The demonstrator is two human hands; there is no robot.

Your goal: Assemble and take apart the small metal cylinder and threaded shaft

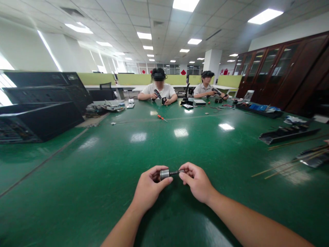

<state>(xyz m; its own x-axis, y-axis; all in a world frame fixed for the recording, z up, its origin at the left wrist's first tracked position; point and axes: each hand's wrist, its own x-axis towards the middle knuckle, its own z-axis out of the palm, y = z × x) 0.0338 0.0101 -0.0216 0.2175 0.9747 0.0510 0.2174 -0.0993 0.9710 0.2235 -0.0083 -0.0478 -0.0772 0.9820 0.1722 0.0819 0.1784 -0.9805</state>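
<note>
Low in the middle of the head view, a silver metal cylinder [165, 174] with a thin dark shaft [174, 173] lies sideways between my hands, just over the green table. My left hand [151, 185] is closed around the cylinder, thumb along its near side. On the shaft's right end, a small ridged part, coil-like in look, sits between the thumb and fingers of my right hand [196, 181]. Those fingertips hide some of it, so I cannot tell whether it is a separate piece from the shaft.
An orange screwdriver [161, 118] lies farther off on the green table [123, 154]. Dark metal casings [41, 113] stand at left. Thin brass-coloured rods [285, 168] and black trays [288, 133] lie at right. Across the table, two people hold power drills [157, 93].
</note>
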